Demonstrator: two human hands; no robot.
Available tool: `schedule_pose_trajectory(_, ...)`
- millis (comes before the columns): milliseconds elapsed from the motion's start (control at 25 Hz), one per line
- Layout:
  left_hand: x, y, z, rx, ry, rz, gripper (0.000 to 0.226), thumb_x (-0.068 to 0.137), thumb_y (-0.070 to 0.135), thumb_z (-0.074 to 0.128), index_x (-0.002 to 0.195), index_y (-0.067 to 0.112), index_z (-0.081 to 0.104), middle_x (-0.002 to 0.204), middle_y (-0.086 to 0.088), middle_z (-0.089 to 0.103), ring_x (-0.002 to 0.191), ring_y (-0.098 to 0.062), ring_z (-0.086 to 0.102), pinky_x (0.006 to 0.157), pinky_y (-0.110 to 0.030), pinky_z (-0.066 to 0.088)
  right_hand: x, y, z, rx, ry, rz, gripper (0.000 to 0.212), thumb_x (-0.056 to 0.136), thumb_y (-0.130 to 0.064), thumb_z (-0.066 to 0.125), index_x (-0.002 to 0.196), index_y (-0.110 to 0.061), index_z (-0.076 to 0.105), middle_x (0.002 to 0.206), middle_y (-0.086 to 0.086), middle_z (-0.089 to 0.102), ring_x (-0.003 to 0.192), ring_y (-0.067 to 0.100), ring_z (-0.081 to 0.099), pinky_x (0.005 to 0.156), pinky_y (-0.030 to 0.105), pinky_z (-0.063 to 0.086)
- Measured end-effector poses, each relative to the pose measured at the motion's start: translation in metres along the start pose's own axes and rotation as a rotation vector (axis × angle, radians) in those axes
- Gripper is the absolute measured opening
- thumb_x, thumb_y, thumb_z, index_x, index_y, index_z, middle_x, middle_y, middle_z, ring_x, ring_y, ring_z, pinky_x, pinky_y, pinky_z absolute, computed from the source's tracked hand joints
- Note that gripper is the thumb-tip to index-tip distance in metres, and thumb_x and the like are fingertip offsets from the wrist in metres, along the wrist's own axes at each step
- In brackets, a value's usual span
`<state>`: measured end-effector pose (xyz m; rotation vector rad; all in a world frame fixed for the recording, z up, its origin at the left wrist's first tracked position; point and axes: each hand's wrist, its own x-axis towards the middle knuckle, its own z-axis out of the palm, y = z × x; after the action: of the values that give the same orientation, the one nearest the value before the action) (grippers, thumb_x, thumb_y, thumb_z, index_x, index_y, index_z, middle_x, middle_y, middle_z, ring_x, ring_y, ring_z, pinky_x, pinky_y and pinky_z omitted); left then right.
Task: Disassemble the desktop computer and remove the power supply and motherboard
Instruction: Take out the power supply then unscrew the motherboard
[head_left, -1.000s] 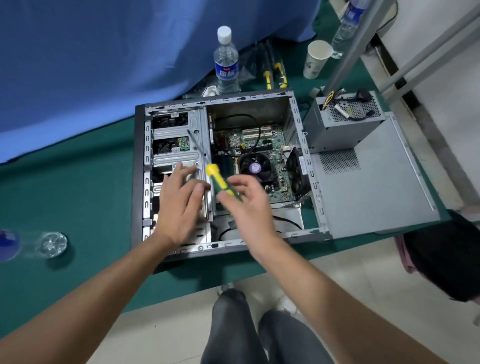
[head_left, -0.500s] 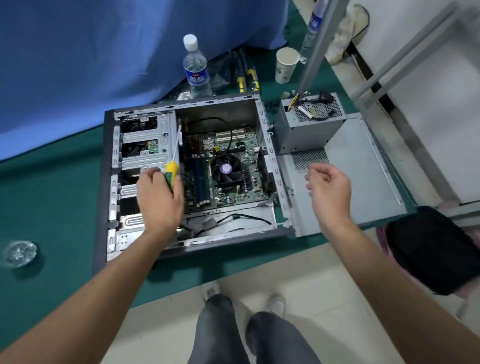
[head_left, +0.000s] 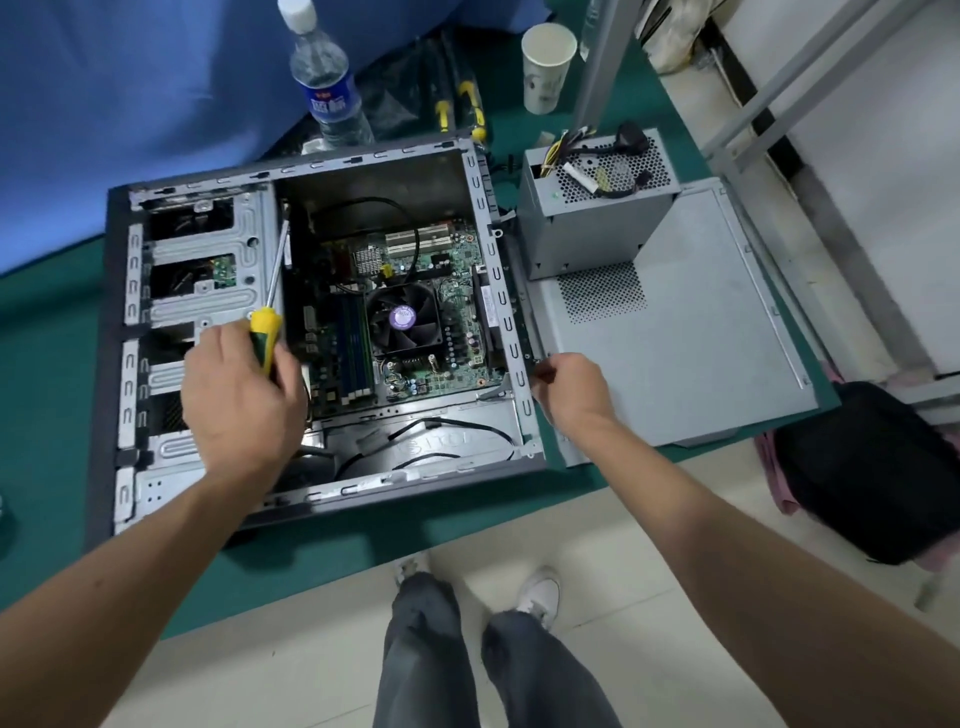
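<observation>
The open computer case (head_left: 119, 332) lies on its side on the green table. Inside it sits the green motherboard (head_left: 457, 332) with a black CPU fan (head_left: 402, 319). My left hand (head_left: 239, 400) grips a yellow-and-green screwdriver (head_left: 262, 332) over the drive cage, its shaft pointing up and away. My right hand (head_left: 571, 389) grips the case's right rear edge, fingers curled on the metal rim. The grey power supply (head_left: 587, 228) stands outside the case, on the removed side panel (head_left: 691, 338).
A water bottle (head_left: 327, 83) and a paper cup (head_left: 545, 67) stand behind the case, beside yellow-handled tools (head_left: 467, 111). A metal frame (head_left: 779, 93) rises at the right. A black bag (head_left: 872, 467) lies on the floor. My legs stand below the table edge.
The screwdriver passed from my right hand to my left. My right hand swung right, then came back to grip the case's rear edge. The camera moved closer.
</observation>
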<state>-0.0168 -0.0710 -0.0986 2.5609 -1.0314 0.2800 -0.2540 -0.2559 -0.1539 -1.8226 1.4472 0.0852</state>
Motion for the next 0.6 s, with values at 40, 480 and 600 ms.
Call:
schedule_pose_trajectory(40,0.0,0.0,0.0,0.003,0.0,-0.002,0.025,0.095,0.023,0.049,0.1,-0.001,0.05,0.093,-0.024,0.051,0.082,-0.039,0.045,0.067,-0.048,0.034,0.003,-0.002,0.003,-0.046,0.018,-0.012,0.014,0.094,-0.009,0.057,0.1,-0.007,0.07,0.095,0.008,0.071,0.087,0.026,0.067,0.083,0.038,0.056)
schedule_pose_trajectory(480,0.003,0.003,-0.006,-0.009,-0.059,-0.048,0.036,0.093,0.03,0.043,0.105,-0.001,0.055,0.096,-0.021,0.053,0.085,-0.036,0.047,0.071,-0.046,0.037,0.019,-0.015,0.012,-0.18,0.046,-0.02,0.022,0.095,0.006,0.041,0.094,-0.001,0.062,0.089,0.016,0.065,0.086,0.034,0.065,0.08,0.043,0.056)
schedule_pose_trajectory(600,0.003,0.004,-0.006,-0.013,-0.072,-0.058,0.039,0.092,0.032,0.041,0.107,-0.001,0.056,0.097,-0.021,0.054,0.087,-0.035,0.047,0.073,-0.046,0.037,0.023,-0.017,0.012,-0.162,0.011,-0.013,0.019,0.097,0.003,0.046,0.102,-0.001,0.064,0.094,0.018,0.067,0.087,0.033,0.067,0.079,0.038,0.056)
